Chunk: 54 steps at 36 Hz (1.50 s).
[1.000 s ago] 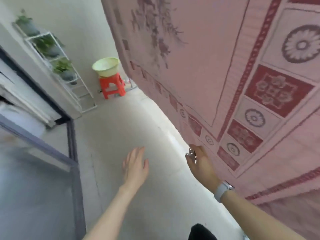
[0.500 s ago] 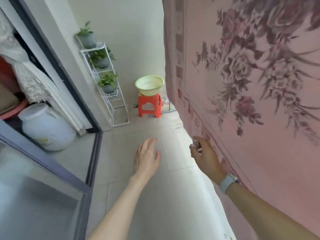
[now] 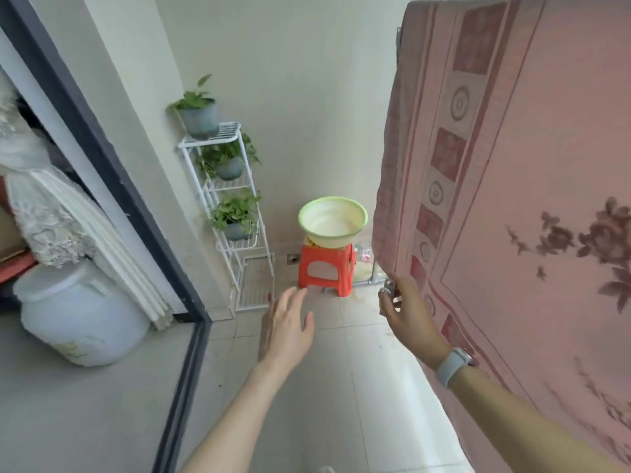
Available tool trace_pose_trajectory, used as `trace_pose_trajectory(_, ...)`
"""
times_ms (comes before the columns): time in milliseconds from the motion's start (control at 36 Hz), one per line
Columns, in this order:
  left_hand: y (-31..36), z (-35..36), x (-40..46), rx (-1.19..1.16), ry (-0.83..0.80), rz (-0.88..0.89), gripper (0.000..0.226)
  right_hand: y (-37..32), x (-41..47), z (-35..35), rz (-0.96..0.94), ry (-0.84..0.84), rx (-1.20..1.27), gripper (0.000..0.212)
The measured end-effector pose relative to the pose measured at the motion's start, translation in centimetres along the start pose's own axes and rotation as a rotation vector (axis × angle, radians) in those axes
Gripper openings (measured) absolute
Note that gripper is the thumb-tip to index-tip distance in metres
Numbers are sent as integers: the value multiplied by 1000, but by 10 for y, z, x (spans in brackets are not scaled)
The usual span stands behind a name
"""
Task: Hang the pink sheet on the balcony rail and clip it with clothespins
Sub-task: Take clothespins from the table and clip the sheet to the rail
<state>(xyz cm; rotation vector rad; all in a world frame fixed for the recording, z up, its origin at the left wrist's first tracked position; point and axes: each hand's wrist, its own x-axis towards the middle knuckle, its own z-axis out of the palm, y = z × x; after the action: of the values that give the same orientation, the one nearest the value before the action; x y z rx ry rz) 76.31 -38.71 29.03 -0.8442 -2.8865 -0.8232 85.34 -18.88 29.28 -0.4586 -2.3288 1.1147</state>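
The pink sheet [image 3: 512,186], patterned with dark red squares and flowers, hangs down the right side of the view from a rail hidden under its top edge. My right hand [image 3: 408,315], with a pale watch on the wrist, is closed on small metal clothespins [image 3: 389,288] close to the sheet's lower left border. My left hand [image 3: 285,327] hovers above the tiled floor with fingers spread and nothing in it.
A green-rimmed basin [image 3: 333,221] sits on an orange stool [image 3: 326,269] at the far wall. A white wire rack [image 3: 235,206] holds three potted plants. On the left are a dark door frame [image 3: 112,172] and a large white jar [image 3: 78,312].
The view has swung up and left, bringing the sheet's left edge and top into sight. Both hands have stayed in front of me, the right still gripping the clothespins.
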Motion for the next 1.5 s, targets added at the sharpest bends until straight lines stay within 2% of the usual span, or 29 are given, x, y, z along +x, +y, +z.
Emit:
trace_pose_trajectory(194,-23,16,180,-12,-72,63,44,22,150,26,55,77,-76,33)
trace_pose_trajectory(306,-23,48,280,-114,-106,87,44,53,231,36,81,143,-143,29)
trace_pose_trajectory(472,-16,106,415,-266,-139,57,39,115,364,68,168,158,-152,33)
trace_pose_trajectory(639,-9,140,559,-253,-210,132,40,160,501,81,276,222,-139,14)
trace_pose_trajectory(861,19,165,704,-402,-232,229,40,190,610,82,365,189,-178,37)
trace_pose_trajectory(1000,52,203,788,-535,-311,332,33,205,650,85,445,328,-210,37)
trace_pose_trajectory(1056,70,217,816,-633,-370,352,34,208,661,87,470,388,-220,34)
trace_pose_trajectory(1139,100,237,849,-754,-516,352,45,211,677,89,531,501,-250,27)
trace_pose_trajectory(1194,116,246,860,-796,-572,360,37,211,685,87,572,556,-261,22)
trace_pose_trajectory(1250,123,251,862,-800,-481,431,12,209,694,84,602,587,-227,16)
trace_pose_trajectory(1278,124,253,861,-807,-433,450,8,206,700,82,609,596,-202,15)
trace_pose_trajectory(1361,116,255,850,-848,-344,562,13,197,714,78,606,641,-167,17)
trace_pose_trajectory(1444,106,260,844,-857,-285,845,13,194,730,76,680,645,-277,35)
trace_pose_trajectory(1500,99,269,849,-886,-328,982,12,196,739,76,728,655,-386,35)
